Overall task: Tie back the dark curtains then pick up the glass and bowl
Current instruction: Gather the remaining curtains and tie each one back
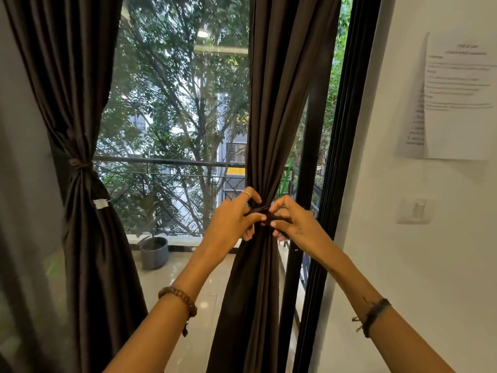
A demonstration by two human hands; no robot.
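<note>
Both hands met at the gathered waist of the right curtain, where the left hand and the right hand each pinched an end of a dark tie band between thumb and curled fingers. The band wrapped the bunched cloth between the 2 hands, and the fingertips of one hand nearly touched those of the other. A ring sat on a finger of the left hand, just above the band. Back along the arms from the grip, a wooden bead bracelet circled the left wrist and a dark cord bracelet the right. Well to the left of the grip hung the left curtain, already cinched by its own tie. Between the 2 curtains, beyond the glass, stood a balcony railing, a grey plant pot and trees. To the right of the grip, on the white wall, a wall switch sat near hand height and a printed sheet hung above it. Neither glass nor bowl appeared in view.
</note>
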